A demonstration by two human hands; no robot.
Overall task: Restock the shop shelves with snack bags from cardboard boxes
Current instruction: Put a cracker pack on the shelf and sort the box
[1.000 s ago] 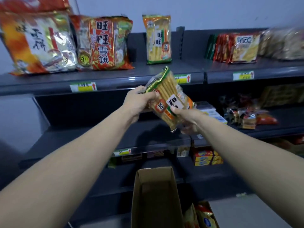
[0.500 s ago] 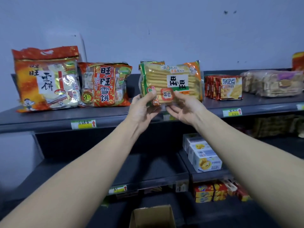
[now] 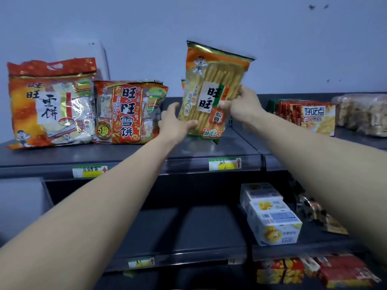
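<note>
A tall yellow-and-orange cracker bag [image 3: 211, 84] stands nearly upright, tilted slightly, over the top shelf [image 3: 146, 151]. My left hand [image 3: 174, 122] holds its lower left corner, thumb across the front. My right hand [image 3: 244, 105] grips its right edge at mid-height. A second bag of the same kind [image 3: 183, 84] peeks out just behind it, mostly hidden. The cardboard box is out of view.
Two large red-orange rice-cracker bags [image 3: 50, 103] [image 3: 129, 111] stand at the shelf's left. Red biscuit packs [image 3: 310, 116] and clear-wrapped packs [image 3: 360, 114] fill the right section. White boxes [image 3: 270, 214] lie on the middle shelf, red packs [image 3: 314, 271] on the bottom one.
Both hands turned the cracker bag from lying sideways to standing upright and moved it right and deeper over the top shelf. The view rose, so the cardboard box dropped out of sight.
</note>
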